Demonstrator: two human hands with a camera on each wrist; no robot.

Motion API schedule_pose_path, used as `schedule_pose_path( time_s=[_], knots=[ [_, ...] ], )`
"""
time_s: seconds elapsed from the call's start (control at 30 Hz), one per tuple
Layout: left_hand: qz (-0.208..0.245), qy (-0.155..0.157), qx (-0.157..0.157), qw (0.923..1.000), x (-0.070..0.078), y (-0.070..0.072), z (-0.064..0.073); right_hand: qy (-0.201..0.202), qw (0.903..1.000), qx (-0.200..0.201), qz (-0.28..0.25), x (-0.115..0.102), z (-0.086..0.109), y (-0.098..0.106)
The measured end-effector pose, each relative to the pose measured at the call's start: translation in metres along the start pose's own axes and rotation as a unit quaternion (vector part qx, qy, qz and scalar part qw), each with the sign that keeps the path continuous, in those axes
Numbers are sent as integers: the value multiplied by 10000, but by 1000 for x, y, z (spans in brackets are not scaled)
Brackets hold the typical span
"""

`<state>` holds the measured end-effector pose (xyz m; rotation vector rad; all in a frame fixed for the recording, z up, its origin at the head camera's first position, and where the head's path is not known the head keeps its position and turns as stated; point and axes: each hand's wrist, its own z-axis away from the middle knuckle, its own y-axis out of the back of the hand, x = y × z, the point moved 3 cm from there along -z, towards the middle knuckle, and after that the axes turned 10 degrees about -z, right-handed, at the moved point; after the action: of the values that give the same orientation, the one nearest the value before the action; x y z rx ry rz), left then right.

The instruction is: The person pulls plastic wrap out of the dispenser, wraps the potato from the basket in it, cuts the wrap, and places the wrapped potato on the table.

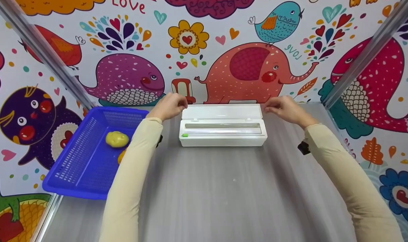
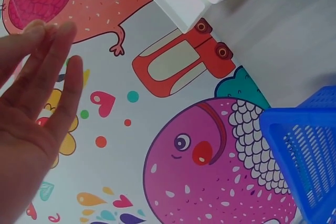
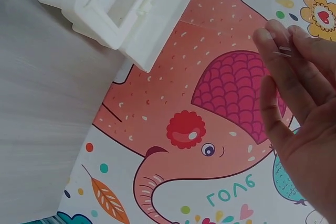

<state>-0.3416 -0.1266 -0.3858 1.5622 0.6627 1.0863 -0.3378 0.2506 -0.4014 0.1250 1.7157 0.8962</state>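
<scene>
A white plastic-wrap dispenser (image 1: 223, 142) stands on the table with its lid (image 1: 221, 112) raised. Inside lies a clear roll (image 1: 222, 131), and a small green slider (image 1: 185, 135) sits at the front left. Just off the lid's left end, my left hand (image 1: 170, 106) pinches with thumb and fingertips. Beyond the right end, my right hand (image 1: 286, 109) does the same. Faint glints at the right fingertips (image 3: 282, 51) show clear plastic wrap between them. The wrap at the left hand (image 2: 39, 114) is barely visible, and its full extent cannot be made out.
At the left is a blue perforated basket (image 1: 89, 168) with a potato (image 1: 117, 139) and an orange-yellow item (image 1: 121, 157) partly hidden by the left sleeve. A cartoon-printed wall (image 1: 190, 77) rises right behind the dispenser. Metal posts (image 1: 361, 53) stand at the corners.
</scene>
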Motion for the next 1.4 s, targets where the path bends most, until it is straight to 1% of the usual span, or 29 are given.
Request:
schedule_pose_path(
  time_s=[0.1,0.2,0.33,0.57,0.73,0.93,1.17,1.4],
  knots=[
    [46,48,-55,10000,2,3,0,10,10000,-8,14,-3,1,1],
    [-1,43,-87,10000,3,5,0,33,10000,-26,55,-5,2,2],
    [-105,-3,-62,9999,6,8,-1,44,9999,24,154,-7,2,4],
    [-127,-2,7,9999,9,17,-1,-26,9995,151,274,-12,1,8],
    [-206,-99,75,9997,10,21,0,2,9992,188,348,-15,1,9],
    [-288,-122,101,9995,11,22,0,-80,9994,167,300,-16,1,10],
    [-381,-132,-8,9992,15,27,2,-43,9998,76,192,-20,3,13],
    [-376,-179,-25,9991,17,30,2,-70,9996,162,208,-21,5,15]
  ],
)
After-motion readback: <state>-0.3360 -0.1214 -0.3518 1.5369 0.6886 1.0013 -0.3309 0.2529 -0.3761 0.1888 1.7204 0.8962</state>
